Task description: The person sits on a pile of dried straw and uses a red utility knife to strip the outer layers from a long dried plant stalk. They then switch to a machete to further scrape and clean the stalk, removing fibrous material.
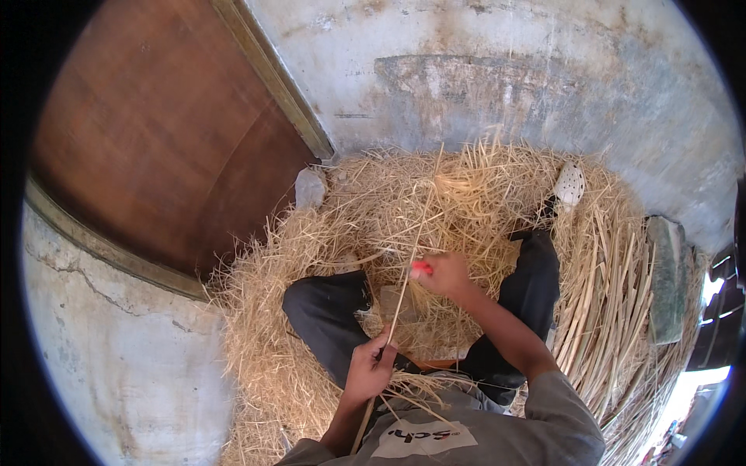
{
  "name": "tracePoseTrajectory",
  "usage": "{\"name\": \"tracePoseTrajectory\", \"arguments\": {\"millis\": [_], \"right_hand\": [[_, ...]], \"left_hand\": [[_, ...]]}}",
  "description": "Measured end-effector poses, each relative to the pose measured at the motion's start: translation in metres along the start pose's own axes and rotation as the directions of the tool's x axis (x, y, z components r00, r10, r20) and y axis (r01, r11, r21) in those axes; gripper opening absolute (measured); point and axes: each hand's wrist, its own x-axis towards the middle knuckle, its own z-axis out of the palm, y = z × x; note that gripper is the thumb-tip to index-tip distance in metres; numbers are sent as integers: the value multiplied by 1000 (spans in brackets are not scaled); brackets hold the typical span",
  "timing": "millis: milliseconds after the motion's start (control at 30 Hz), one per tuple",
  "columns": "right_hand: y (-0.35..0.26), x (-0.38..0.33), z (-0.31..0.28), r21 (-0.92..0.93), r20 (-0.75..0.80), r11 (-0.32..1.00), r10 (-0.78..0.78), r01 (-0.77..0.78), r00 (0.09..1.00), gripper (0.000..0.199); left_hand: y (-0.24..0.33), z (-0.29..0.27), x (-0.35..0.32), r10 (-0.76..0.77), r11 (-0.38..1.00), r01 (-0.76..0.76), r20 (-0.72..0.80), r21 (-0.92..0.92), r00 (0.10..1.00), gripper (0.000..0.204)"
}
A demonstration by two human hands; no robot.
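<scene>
A long, thin pale strip, like split bamboo or cane (401,301), runs slantwise from beside my lap up over the shavings. My left hand (368,370) is closed around its lower part, and a small dark piece shows at the fingers. Farther up, my right hand (446,275) is closed on a small red object (422,268) right beside the strip. Whether that red piece is a handle or a finger wrap, I cannot tell. Several loose pale strips (416,388) lie across my lap, below the left hand.
A deep heap of curly shavings (373,182) surrounds my bent legs. Long split strips (610,287) lie bundled at the right, beside a greenish slab (667,279). A white perforated shoe (569,185) and a pale lump (310,189) sit near the wall (482,78). A brown door (171,147) stands left.
</scene>
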Motion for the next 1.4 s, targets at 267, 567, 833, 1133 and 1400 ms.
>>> {"name": "tracePoseTrajectory", "arguments": {"millis": [267, 567, 833, 1133, 1400], "right_hand": [[63, 44, -10, -164, -70, 943, 282, -290, 957, 62], [143, 58, -6, -442, -40, 823, 379, -356, 925, 56], [9, 26, -43, -67, 200, 986, 165, -155, 966, 62], [-21, 10, -20, -101, 156, 995, 35, -19, 987, 59], [-5, 37, -30, -110, 235, 973, 222, -201, 946, 69]], "left_hand": [[3, 8, -15, -54, 991, 68, 121, -115, 991, 37], [-10, 12, -9, -72, 976, 107, 183, -188, 981, 34], [-16, -9, 21, -273, 686, 359, 233, -634, 933, 40], [-11, -5, 26, -262, 642, 343, 224, -685, 939, 39], [-7, 0, 16, -199, 845, 253, 162, -471, 966, 38]]}}
